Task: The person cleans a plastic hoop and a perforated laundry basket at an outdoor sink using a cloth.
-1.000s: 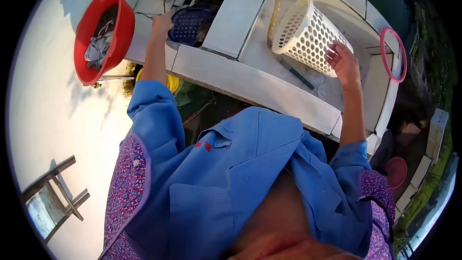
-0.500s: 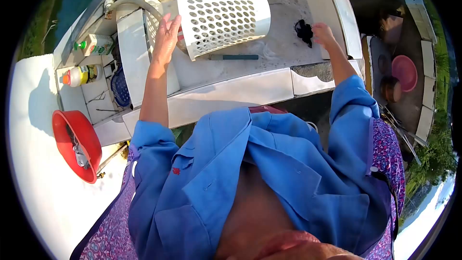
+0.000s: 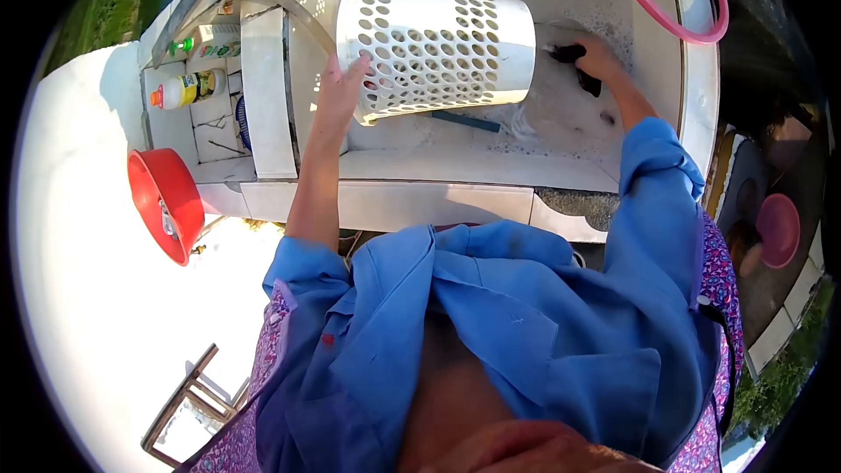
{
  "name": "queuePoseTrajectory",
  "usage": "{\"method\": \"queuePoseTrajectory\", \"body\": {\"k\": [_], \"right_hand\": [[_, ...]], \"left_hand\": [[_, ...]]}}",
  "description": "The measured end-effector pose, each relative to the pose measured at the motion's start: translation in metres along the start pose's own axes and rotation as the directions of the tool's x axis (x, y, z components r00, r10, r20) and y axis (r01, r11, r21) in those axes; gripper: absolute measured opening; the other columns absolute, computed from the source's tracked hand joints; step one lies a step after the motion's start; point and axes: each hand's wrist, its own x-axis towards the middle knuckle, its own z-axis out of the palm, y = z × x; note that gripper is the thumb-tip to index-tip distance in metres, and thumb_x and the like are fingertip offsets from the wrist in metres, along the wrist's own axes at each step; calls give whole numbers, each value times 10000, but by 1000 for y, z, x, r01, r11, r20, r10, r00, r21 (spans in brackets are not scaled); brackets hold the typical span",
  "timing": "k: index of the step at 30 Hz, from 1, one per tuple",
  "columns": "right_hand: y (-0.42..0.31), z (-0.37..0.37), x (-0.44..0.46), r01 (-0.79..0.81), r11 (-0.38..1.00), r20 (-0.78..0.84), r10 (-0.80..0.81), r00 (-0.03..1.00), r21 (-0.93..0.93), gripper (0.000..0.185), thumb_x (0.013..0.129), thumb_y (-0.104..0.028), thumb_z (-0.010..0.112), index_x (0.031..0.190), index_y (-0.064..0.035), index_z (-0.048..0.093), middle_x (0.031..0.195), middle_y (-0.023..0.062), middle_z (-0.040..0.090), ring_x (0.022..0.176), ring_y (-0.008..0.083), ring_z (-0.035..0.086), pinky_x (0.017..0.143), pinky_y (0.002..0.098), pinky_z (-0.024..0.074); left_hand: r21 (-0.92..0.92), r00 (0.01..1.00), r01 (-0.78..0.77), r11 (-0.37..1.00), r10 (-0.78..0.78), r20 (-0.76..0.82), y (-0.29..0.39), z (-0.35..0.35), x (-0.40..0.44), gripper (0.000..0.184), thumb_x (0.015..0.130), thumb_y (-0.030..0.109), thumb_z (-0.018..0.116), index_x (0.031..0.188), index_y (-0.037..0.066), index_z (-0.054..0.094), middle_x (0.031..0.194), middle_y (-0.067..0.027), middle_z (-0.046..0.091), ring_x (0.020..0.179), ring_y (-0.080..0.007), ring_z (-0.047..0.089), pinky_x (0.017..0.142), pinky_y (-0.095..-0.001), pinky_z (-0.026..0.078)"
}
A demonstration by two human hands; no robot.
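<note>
A white perforated basket (image 3: 438,48) lies on its side over the tiled sink (image 3: 561,162). My left hand (image 3: 340,92) grips its rim at the left end, with the fingertips seen against and partly behind the plastic. To the right of the basket, my right hand (image 3: 598,59) is closed on a small black cloth (image 3: 589,81) down in the sink. Beneath the basket lies a dark green bar (image 3: 469,121), beside some white suds.
A pink ring (image 3: 714,28) hangs at the sink's right edge. Bottles (image 3: 181,89) stand on the left ledge, with a red basin (image 3: 166,201) below them. A hose (image 3: 285,2) curves behind my left hand. A pink basin (image 3: 778,229) sits far right.
My view has swung right. My left hand has gone from the blue basket to the white one's rim, which now lies turned sideways. My right hand has left it and taken the black cloth.
</note>
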Motion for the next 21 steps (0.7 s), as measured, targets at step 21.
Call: {"method": "queuePoseTrajectory", "body": {"k": [21], "right_hand": [[-186,-49,-163,659,646,-521,-437,733,386,326,780,-129,553,1102,-80,537,1168,145,445,1043,253,471,856,317,407]], "left_hand": [[-66,988,-39,997,48,145,-7,-1,1,354,694,-31,437,1048,-9,443,923,-94,566,779,-170,559,650,-280,458]]}}
